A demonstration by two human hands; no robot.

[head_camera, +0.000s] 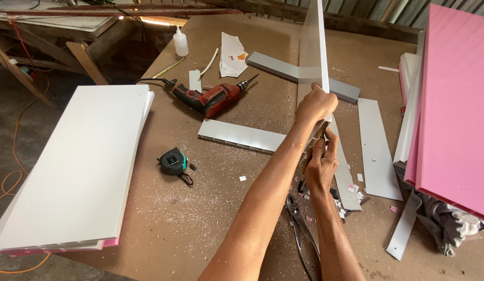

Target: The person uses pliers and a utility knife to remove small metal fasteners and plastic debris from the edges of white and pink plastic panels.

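Head view: the person holds a long white plastic panel strip (313, 57) upright near the middle of the brown tabletop (200, 224), its upper end running out of frame towards the far edge. The left hand (316, 104) is clenched around the strip a little above its lower end. The right hand (321, 165) sits just below, fingers curled at the strip's bottom end, pinching or picking at it; what exactly lies between the fingertips is too small to tell. By the look of it, the step in hand is trimming or cleaning up the cut end of the strip, and the next move would call for a steady upper grip while the lower fingers work.

Pliers (300, 221) lie on the tabletop under the right forearm, among small white and pink offcuts (351, 195). A red electric drill (213, 99) and a tape measure (173, 161) lie left of the hands. Stacked white panels (80, 161) rest at the left edge, pink boards (455, 109) at the right.
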